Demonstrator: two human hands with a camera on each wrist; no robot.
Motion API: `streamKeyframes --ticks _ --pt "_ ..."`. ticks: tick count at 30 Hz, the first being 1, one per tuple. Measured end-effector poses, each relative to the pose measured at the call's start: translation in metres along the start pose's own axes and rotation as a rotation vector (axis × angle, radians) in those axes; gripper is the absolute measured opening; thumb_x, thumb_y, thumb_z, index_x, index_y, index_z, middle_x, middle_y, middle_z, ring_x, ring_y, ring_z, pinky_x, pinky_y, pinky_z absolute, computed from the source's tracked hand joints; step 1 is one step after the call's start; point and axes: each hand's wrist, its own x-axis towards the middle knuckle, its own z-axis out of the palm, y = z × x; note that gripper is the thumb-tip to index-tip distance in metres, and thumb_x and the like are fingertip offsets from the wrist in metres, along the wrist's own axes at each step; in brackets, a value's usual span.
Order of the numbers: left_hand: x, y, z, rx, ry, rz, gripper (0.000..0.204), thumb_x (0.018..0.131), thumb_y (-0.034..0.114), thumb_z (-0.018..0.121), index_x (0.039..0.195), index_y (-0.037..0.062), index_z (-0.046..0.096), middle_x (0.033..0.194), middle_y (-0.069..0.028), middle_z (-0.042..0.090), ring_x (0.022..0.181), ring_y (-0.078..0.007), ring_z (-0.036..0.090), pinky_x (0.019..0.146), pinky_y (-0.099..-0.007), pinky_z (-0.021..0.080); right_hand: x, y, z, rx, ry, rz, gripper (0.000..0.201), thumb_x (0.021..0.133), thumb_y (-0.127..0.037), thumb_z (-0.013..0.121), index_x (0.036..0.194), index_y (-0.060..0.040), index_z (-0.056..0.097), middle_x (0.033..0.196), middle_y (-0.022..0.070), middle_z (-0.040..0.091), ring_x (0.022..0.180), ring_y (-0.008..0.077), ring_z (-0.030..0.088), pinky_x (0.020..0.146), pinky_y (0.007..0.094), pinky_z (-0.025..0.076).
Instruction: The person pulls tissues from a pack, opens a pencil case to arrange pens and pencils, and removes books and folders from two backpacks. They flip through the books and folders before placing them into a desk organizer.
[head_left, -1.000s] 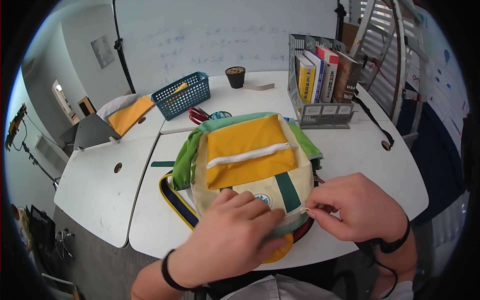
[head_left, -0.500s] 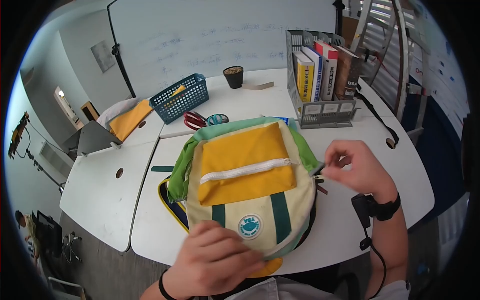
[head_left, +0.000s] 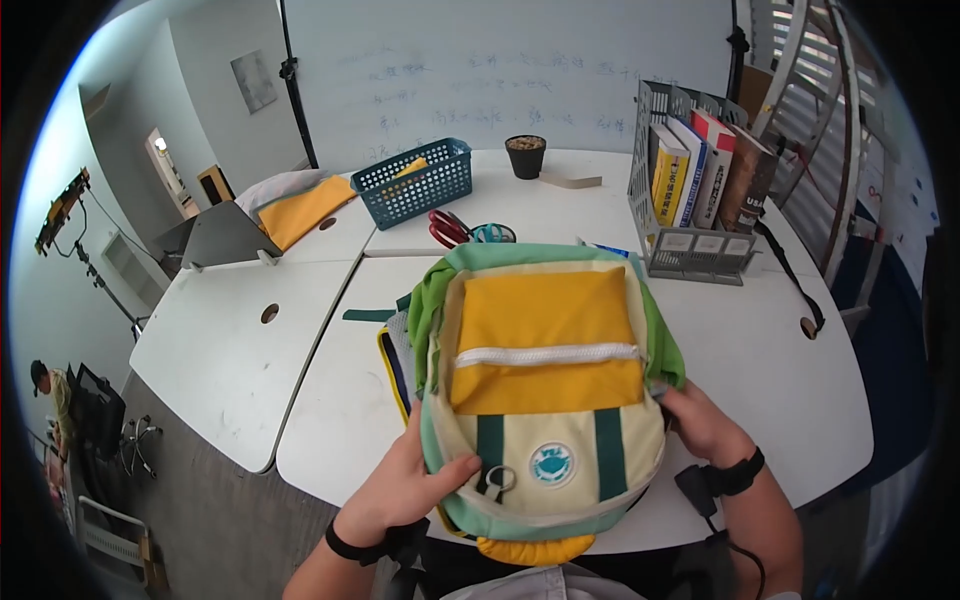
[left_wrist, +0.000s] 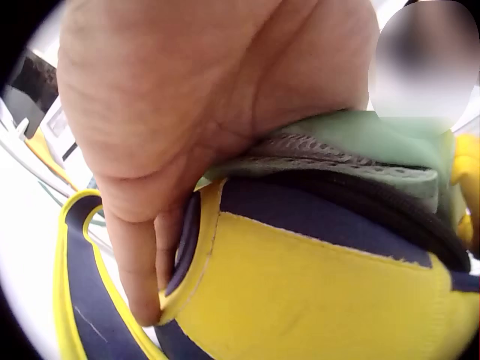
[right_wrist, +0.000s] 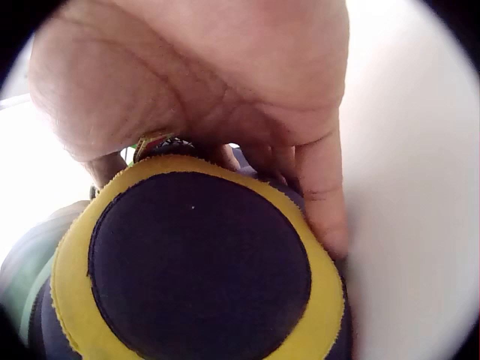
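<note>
A cream backpack (head_left: 535, 438) with a yellow front pocket (head_left: 545, 300), green sides and a round teal badge (head_left: 553, 464) lies front up on the white table. At its lower left side my left hand (head_left: 395, 485) grips it, thumb over the front near a pale ring (head_left: 500, 478). My right hand (head_left: 708, 425) holds the opposite side, its fingers partly hidden behind the bag. The left wrist view shows fingers around a yellow and navy panel (left_wrist: 315, 289) beside a yellow-edged strap (left_wrist: 94, 300). A navy circle (right_wrist: 199, 262) with yellow trim sits under the right palm.
Behind the bag lie red-handled scissors (head_left: 446, 228) and teal-handled ones (head_left: 492, 234). Farther back stand a blue basket (head_left: 415, 195), a small black pot (head_left: 525, 160) and a grey rack (head_left: 700, 262) with several books. Yellow fabric (head_left: 305, 210) lies at the back left.
My right hand has let go of the zipper end and moved to the bag's right side. The left hand went from the front to the left side. The bag now sits straighter.
</note>
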Motion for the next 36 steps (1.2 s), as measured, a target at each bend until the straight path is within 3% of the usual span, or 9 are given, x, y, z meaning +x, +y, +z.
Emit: streamKeyframes --ticks 14,19,21,24,26,30,32,33,36 --pt "-0.074 0.001 -0.191 0.114 0.558 0.175 0.103 0.075 -0.01 0.055 0.172 0.0003 0.021 0.152 -0.0146 0.057 0.123 -0.0207 0.067 0.103 -0.0316 0.056 0.079 0.005 0.226 -0.132 -0.703 -0.147 0.051 0.113 -0.042 0.058 0.149 -0.0057 0.06 0.142 0.0136 0.068 0.128 0.0233 0.064 0.11 0.0383 0.05" --pt "-0.069 -0.017 -0.29 0.259 0.674 0.057 0.095 0.078 -0.011 0.059 0.168 0.0047 0.034 0.134 -0.0134 0.063 0.109 -0.0189 0.07 0.094 -0.029 0.058 0.139 0.02 0.292 0.034 -0.821 -0.166 0.08 0.108 -0.049 0.064 0.167 -0.0044 0.033 0.146 0.0223 0.065 0.133 0.0283 0.064 0.112 0.0394 0.049" --pt "-0.077 -0.011 -0.291 0.334 0.725 -0.01 0.091 0.08 -0.009 0.063 0.166 0.0051 0.038 0.136 -0.0161 0.062 0.114 -0.0213 0.069 0.095 -0.0301 0.058 0.142 0.029 0.299 -0.106 -0.653 -0.462 0.101 0.105 -0.05 0.069 0.174 -0.0044 0.012 0.151 0.0288 0.059 0.139 0.0319 0.061 0.116 0.0394 0.047" --pt "-0.09 -0.015 -0.293 0.654 0.926 0.032 0.075 0.085 -0.003 0.071 0.157 0.0048 0.051 0.147 -0.0219 0.058 0.142 -0.0277 0.055 0.105 -0.0366 0.054 0.128 0.01 0.242 -0.483 -0.785 -0.299 0.111 0.101 -0.049 0.075 0.174 -0.004 0.004 0.153 0.0318 0.056 0.142 0.0343 0.059 0.119 0.0404 0.046" --pt "-0.09 0.017 -0.24 1.228 0.873 0.391 0.06 0.084 0.0 0.076 0.143 0.0028 0.063 0.132 -0.0198 0.068 0.128 -0.0289 0.066 0.101 -0.0362 0.055 0.113 -0.004 0.189 -0.421 -0.743 -0.24 0.102 0.102 -0.044 0.076 0.173 -0.0048 0.015 0.153 0.031 0.056 0.14 0.0342 0.061 0.117 0.0408 0.048" --pt "-0.09 0.038 -0.12 0.752 0.058 -0.009 0.045 0.078 0.008 0.088 0.118 -0.0017 0.07 0.093 -0.0127 0.078 0.093 -0.0328 0.078 0.092 -0.039 0.061 0.096 -0.007 0.073 -0.349 -0.496 -0.092 0.063 0.108 -0.014 0.067 0.166 -0.0077 0.043 0.149 0.0157 0.06 0.124 0.0193 0.066 0.107 0.0325 0.054" --pt "-0.058 0.045 -0.073 0.787 -0.063 -0.191 0.039 0.077 0.01 0.091 0.112 0.0011 0.077 0.101 -0.0121 0.08 0.094 -0.0294 0.079 0.08 -0.0351 0.059 0.079 -0.014 0.019 -0.27 -0.329 -0.049 0.059 0.108 -0.01 0.066 0.164 -0.0074 0.046 0.147 0.0133 0.062 0.119 0.017 0.065 0.104 0.0314 0.054" --pt "-0.05 0.024 -0.081 0.933 -0.07 0.017 0.044 0.076 0.01 0.092 0.116 0.0011 0.076 0.105 -0.0153 0.08 0.096 -0.0295 0.079 0.084 -0.035 0.06 0.07 -0.02 -0.001 -0.251 -0.208 -0.038 0.058 0.108 -0.01 0.066 0.163 -0.0069 0.047 0.147 0.0122 0.061 0.12 0.0165 0.065 0.104 0.0315 0.054" --pt "-0.044 -0.002 -0.092 0.786 0.214 -0.127 0.045 0.077 0.01 0.09 0.114 -0.0027 0.07 0.102 -0.0174 0.079 0.1 -0.0338 0.079 0.091 -0.0408 0.062 0.059 -0.019 -0.063 -0.356 0.083 -0.13 0.058 0.105 -0.014 0.07 0.159 -0.0064 0.051 0.15 0.0109 0.061 0.125 0.0188 0.064 0.105 0.0345 0.053"
